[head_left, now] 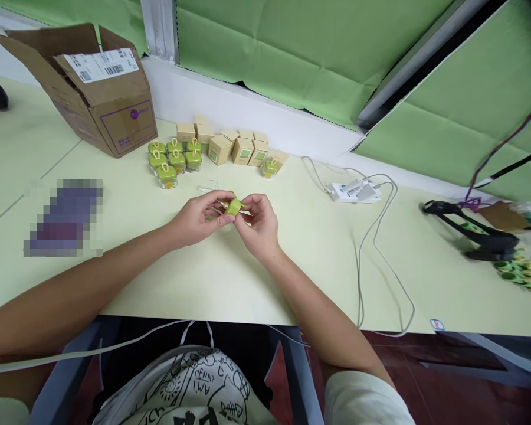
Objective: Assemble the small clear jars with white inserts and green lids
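Note:
My left hand (199, 217) and my right hand (257, 224) meet over the middle of the pale table (292, 265). Both pinch one small green piece (233, 206) between their fingertips, just above the tabletop. A small clear cup (208, 187) stands right behind the hands. Farther back sits a cluster of several green-topped little jars (173, 160) with loop handles. Beside them stands a row of several small tan cardboard boxes (230, 146), and one more green jar (270, 166) at the row's right end.
An open brown shipping carton (92, 88) lies at the back left. A white power strip (354, 190) with white cables trails off the front edge at right. Black tongs-like tool (473, 233) and green rings (520, 273) lie at far right. Green boards line the back wall.

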Action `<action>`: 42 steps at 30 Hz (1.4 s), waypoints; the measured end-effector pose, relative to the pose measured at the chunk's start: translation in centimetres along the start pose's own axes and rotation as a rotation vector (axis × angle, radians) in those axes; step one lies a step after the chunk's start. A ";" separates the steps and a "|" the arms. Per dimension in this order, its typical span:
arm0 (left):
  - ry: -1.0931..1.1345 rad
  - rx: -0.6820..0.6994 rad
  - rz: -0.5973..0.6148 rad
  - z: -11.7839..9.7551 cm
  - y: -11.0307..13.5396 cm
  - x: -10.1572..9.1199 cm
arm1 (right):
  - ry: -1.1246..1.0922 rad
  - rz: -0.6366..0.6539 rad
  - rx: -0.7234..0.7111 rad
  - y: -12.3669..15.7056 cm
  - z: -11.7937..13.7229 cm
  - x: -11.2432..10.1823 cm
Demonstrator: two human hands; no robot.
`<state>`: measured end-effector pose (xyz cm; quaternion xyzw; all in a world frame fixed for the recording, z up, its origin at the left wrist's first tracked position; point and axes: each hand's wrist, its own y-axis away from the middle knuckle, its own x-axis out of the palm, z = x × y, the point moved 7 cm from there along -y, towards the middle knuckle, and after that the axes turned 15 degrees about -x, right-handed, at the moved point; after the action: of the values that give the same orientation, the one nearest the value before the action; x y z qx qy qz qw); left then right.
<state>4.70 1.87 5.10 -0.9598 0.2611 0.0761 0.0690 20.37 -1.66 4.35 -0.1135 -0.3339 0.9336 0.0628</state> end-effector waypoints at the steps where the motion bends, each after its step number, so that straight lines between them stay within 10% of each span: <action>1: 0.001 -0.006 -0.007 -0.1 0.0 -0.1 | 0.007 0.007 -0.022 0.1 0.1 0.1; 9: 0.040 -0.050 -0.073 -0.6 -0.1 -1.0 | 0.046 0.005 -0.096 0.2 1.0 0.0; 19: 0.162 -0.075 -0.474 2.2 -3.0 -7.8 | 0.278 0.112 -0.205 -0.7 1.8 -0.4; 32: -0.171 -0.012 -0.486 1.5 -2.6 -8.4 | 0.463 0.684 -0.238 1.1 1.4 2.8; 42: -0.676 -0.051 -0.339 1.0 -2.8 -8.5 | 0.478 0.686 -0.231 1.0 1.2 2.7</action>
<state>-1.17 8.62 5.97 -0.9115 0.0589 0.3827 0.1389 17.39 -2.61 4.14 -0.4372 -0.3553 0.8044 -0.1886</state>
